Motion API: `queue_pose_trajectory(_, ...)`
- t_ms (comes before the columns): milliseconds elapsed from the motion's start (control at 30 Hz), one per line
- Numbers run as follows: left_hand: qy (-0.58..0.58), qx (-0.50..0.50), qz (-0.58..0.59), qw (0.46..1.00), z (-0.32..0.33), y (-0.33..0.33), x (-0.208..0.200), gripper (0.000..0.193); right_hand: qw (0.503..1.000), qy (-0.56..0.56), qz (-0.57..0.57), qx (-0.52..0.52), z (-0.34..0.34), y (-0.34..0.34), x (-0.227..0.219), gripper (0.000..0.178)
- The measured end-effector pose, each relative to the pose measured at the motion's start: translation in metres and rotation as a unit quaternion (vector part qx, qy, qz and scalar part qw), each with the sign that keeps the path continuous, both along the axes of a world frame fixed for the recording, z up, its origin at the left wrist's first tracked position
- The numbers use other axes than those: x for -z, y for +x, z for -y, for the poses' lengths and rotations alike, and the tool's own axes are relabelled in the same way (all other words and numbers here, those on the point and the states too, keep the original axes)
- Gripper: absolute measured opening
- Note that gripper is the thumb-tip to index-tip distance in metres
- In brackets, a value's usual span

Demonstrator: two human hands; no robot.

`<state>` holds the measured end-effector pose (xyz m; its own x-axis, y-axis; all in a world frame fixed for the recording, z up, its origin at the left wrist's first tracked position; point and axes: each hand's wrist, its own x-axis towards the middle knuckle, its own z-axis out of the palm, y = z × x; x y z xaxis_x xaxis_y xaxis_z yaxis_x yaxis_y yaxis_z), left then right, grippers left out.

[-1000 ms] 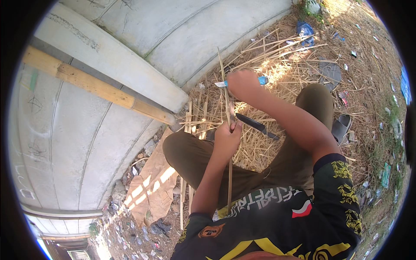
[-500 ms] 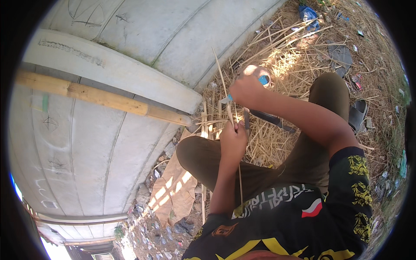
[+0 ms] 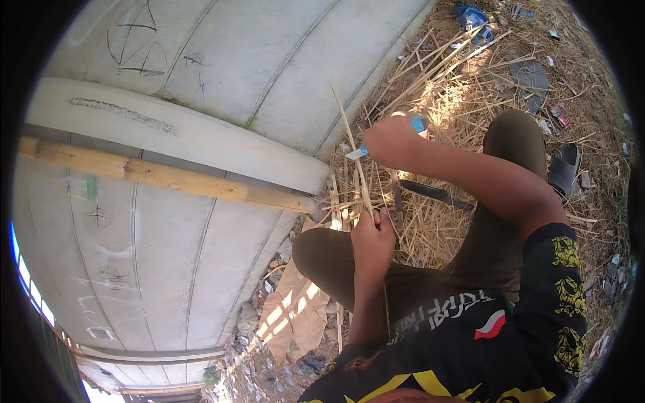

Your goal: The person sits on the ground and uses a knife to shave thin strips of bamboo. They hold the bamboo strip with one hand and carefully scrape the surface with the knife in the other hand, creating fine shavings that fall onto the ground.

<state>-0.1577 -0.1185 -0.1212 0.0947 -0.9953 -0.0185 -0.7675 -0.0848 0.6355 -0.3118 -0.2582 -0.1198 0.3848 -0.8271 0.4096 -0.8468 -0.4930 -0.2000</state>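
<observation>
My left hand (image 3: 374, 238) is closed around a thin, pale bamboo-like strip (image 3: 344, 121), just past my left knee. The strip rises from the fist toward the wall, and a thin length trails back below the hand. In my right hand (image 3: 392, 141) is a knife, its fingers wrapped round the blue handle (image 3: 419, 123). The short, light blade (image 3: 355, 154) lies against the strip, some way beyond the left fist. Whether the edge is cutting into the strip, I cannot tell.
Dry shavings (image 3: 430, 228) cover the ground between my legs, with a long dark flat piece (image 3: 437, 193) on them. At left, a bamboo pole (image 3: 181, 178) runs along a grey panel wall (image 3: 222, 74). Brown cardboard (image 3: 292, 316), a grey sandal (image 3: 565, 171) and blue plastic (image 3: 474, 21) lie around.
The knife in my right hand has slid farther along the strip, away from my left fist. My left hand keeps its grip. The whole view has shifted slightly.
</observation>
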Motion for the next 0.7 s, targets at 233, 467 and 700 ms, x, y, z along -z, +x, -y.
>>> queue_pose_trajectory(233,-0.078,0.007,0.061,0.995,-0.012,-0.012,-0.002,0.029,0.997,-0.069,0.026,0.037,0.027,-0.009,0.002,0.003)
queue_pose_trajectory(467,-0.033,0.049,0.019,0.998,-0.056,-0.032,-0.002,0.031,0.966,-0.026,0.116,0.231,0.078,-0.072,-0.007,0.007)
queue_pose_trajectory(700,0.111,0.004,-0.341,0.934,-0.082,0.013,0.021,0.025,0.946,-0.027,0.266,0.182,0.075,-0.105,-0.007,0.016)
